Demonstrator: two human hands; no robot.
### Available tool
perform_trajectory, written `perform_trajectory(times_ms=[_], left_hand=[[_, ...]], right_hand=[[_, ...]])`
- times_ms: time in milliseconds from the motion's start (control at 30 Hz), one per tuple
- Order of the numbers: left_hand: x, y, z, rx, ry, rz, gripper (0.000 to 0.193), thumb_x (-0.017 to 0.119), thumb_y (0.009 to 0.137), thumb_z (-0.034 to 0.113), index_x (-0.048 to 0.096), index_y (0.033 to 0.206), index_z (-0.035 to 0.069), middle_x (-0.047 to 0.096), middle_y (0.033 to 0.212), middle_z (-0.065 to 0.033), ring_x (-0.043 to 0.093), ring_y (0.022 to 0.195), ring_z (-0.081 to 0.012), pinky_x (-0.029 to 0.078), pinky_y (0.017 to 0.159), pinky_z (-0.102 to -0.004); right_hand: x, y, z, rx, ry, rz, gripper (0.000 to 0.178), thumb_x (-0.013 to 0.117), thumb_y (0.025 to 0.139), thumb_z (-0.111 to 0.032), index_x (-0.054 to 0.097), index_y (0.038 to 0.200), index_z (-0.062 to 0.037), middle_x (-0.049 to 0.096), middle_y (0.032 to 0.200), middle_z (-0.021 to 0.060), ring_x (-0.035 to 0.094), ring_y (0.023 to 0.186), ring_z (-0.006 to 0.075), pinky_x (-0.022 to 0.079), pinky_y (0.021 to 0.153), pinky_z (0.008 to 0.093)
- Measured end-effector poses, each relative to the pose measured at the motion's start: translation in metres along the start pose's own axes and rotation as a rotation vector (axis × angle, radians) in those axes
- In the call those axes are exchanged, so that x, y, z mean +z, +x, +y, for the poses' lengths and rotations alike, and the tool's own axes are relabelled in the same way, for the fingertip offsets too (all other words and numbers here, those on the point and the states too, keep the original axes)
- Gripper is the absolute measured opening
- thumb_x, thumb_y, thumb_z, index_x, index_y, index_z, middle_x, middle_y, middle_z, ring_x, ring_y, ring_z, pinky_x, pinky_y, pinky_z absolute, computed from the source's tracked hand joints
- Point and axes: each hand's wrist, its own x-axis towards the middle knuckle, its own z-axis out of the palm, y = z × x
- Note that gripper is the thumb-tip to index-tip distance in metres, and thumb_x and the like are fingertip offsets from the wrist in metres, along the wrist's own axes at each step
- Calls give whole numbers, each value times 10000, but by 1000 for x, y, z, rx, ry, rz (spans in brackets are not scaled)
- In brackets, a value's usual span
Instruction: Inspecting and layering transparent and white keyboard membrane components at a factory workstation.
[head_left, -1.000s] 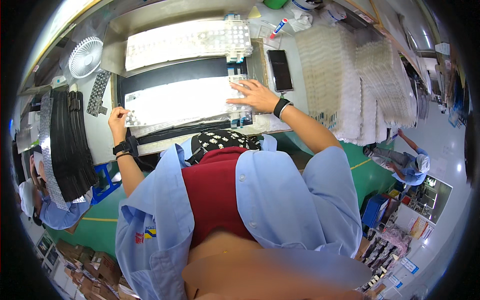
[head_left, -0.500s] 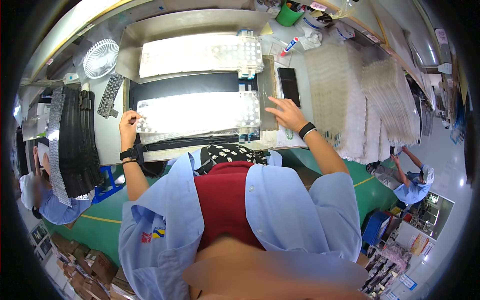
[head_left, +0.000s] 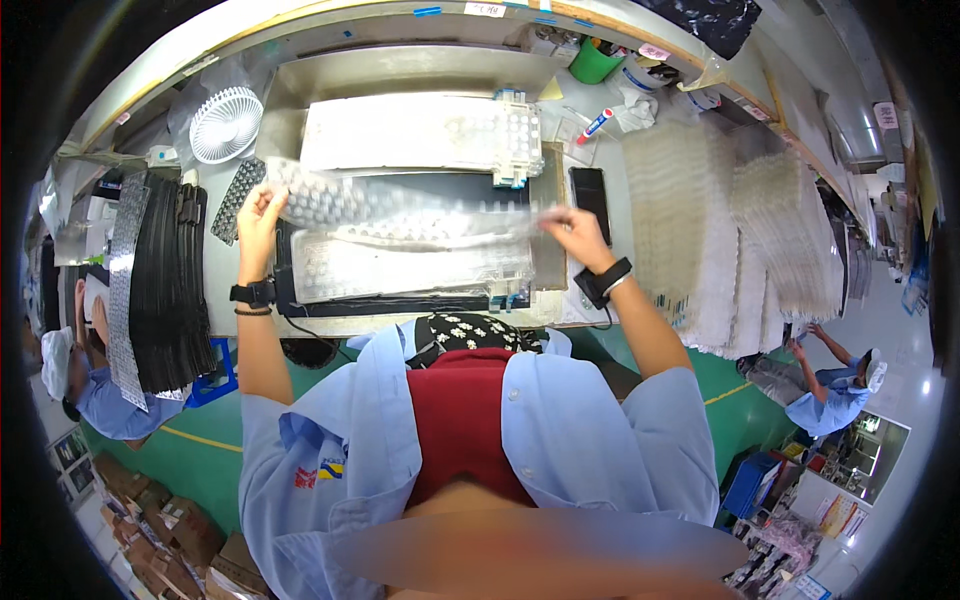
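Observation:
A thin translucent film sheet with rows of dots is stretched between my hands, raised and blurred by motion. My left hand pinches its left end. My right hand has its fingers closed at the sheet's right end. Below the raised sheet, a glaring white stack of similar sheets lies on a black mat. Farther back, a second stack of sheets rests in a metal tray, with connector tails at its right end.
Right of the mat lie a black phone, a marker and tall piles of pale sheets. At left stand a white fan, a dotted strip and black strips. Other people sit at both sides.
The top sheet has come up off the near stack, moving away from me. My right hand, earlier open beside the stack, has closed at the sheet's right end; my left hand has risen.

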Motion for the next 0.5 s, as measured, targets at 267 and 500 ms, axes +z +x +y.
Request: perform_trajectory(times_ms=[267, 500], left_hand=[[45, 93, 1, 173, 518, 192, 389, 615, 789, 136, 509, 1147, 27, 623, 904, -202, 616, 832, -236, 466, 735, -316], [58, 122, -40, 0, 885, 200, 383, 604, 769, 153, 520, 1114, 12, 583, 957, -252, 569, 915, -366, 448, 785, -407]], right_hand=[[-18, 114, 13, 38, 398, 350, 488, 595, 789, -43, 418, 1244, -9, 640, 791, 91, 574, 707, 93, 448, 635, 216], [-1, 138, 56, 184, 126, 385, 534, 617, 727, -79, 449, 1231, -34, 653, 799, 135, 614, 707, 176, 468, 686, 290]])
